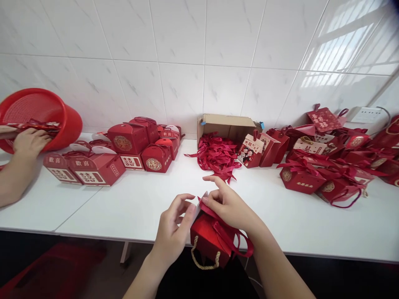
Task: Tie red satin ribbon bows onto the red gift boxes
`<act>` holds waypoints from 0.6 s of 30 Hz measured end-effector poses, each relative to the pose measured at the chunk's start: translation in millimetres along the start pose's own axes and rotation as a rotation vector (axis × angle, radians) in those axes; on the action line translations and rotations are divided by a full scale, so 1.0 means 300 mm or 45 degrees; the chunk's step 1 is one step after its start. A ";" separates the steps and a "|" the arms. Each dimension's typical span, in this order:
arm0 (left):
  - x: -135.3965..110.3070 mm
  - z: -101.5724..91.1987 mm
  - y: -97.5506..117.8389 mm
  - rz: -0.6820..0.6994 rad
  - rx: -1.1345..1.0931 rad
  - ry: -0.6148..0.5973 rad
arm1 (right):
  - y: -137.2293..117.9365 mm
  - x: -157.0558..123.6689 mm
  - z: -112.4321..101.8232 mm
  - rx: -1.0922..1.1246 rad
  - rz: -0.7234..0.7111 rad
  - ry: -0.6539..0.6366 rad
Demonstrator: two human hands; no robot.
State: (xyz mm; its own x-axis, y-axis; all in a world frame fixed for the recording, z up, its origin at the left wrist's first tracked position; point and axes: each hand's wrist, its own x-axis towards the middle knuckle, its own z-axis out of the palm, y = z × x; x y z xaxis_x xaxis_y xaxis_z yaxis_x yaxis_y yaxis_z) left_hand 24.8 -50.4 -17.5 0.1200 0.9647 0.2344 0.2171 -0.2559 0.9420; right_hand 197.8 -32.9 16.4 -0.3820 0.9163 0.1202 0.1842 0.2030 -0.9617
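A small red gift box [202, 234] with a twisted gold cord handle [205, 268] sits low in front of me, at the table's front edge. Its pale-lined top flap [199, 205] stands raised. My left hand [174, 226] is closed at the flap's left side, thumb against it and fingers curled. From the right, my right hand [230, 205] pinches a dark red ribbon [205, 206] at the flap between thumb and finger, its index finger stretched out. A loop of ribbon [249, 248] hangs over the box's right side. My hands hide part of the box top.
A cardboard carton [230, 120] spills a ribbon pile [216, 153] at the wall. Red boxes [129, 139] stand left; ribboned boxes [301, 180] and paper bags [271, 151] stand right. Another person's hand [31, 143] reaches into a tipped red basket [70, 124]. A power strip [366, 115] lies far right.
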 end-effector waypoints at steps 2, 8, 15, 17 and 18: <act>0.023 -0.002 0.007 0.002 -0.028 -0.036 | 0.004 0.002 0.006 0.003 -0.023 -0.017; 0.093 -0.026 0.012 0.048 0.145 -0.143 | 0.004 0.015 0.002 -0.105 -0.201 0.065; 0.092 -0.288 -0.175 -0.157 0.846 0.323 | 0.101 -0.196 -0.118 -0.178 -0.211 0.712; 0.079 -0.308 -0.198 -0.088 0.712 0.423 | 0.160 -0.282 -0.109 -0.137 -0.101 0.732; 0.074 -0.295 -0.195 -0.040 0.596 0.409 | 0.188 -0.314 -0.093 -0.110 -0.072 0.711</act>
State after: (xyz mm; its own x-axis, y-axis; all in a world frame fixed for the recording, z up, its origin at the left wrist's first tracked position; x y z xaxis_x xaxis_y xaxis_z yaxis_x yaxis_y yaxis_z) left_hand -70.9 -8.5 -46.2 -0.1783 0.9239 0.3384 0.6308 -0.1566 0.7600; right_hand 269.5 -98.3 -42.3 0.1391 0.9421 0.3052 0.2598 0.2627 -0.9292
